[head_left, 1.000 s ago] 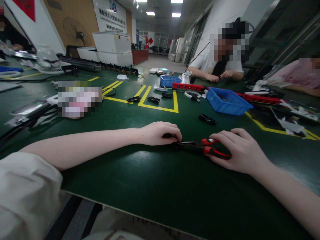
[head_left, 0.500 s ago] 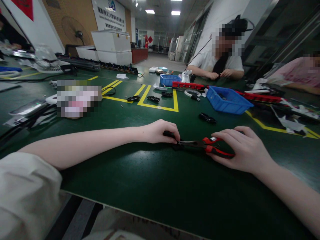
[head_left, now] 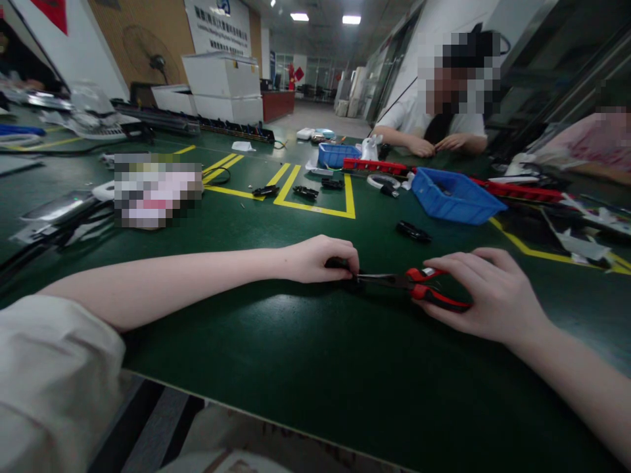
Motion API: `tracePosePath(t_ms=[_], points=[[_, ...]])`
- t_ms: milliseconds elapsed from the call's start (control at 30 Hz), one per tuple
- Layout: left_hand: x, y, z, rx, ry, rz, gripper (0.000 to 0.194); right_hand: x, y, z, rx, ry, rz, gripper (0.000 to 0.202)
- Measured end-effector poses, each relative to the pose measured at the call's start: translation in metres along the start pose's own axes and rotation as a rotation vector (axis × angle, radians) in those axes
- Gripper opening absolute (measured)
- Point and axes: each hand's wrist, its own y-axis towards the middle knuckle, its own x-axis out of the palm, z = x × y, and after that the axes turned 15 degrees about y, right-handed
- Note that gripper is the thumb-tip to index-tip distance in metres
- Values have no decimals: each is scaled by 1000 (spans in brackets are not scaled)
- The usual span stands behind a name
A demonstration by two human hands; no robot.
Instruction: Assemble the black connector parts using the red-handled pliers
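My left hand [head_left: 325,259] is closed around a small black part [head_left: 337,263], mostly hidden by the fingers. In my right hand [head_left: 493,292] is a pair of red-handled needle-nose pliers [head_left: 417,282], held by the handles, which stand somewhat apart. The long jaws point left and reach the left fingertips; whether they grip the part cannot be made out. Beyond the pliers a black part [head_left: 413,231] lies on the green table [head_left: 276,355]. Farther back, more small black parts [head_left: 305,192] lie in and beside a yellow-taped rectangle.
A blue bin [head_left: 453,197] stands at the back right, with a smaller blue tray [head_left: 339,156] behind. Red strips [head_left: 377,165] run between them. On the left lie a phone-like object [head_left: 158,197] and black cables [head_left: 64,230]. A co-worker [head_left: 438,125] sits across the table.
The whole view has shifted slightly. The pliers still reach my left fingertips, and both hands keep nearly the same pose.
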Motion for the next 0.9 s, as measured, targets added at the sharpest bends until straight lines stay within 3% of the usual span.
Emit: tracePosePath(t_ms=[900], points=[[-2,2,1,-64,-63,-16,11,3,0,-3,44,35,-89,29]])
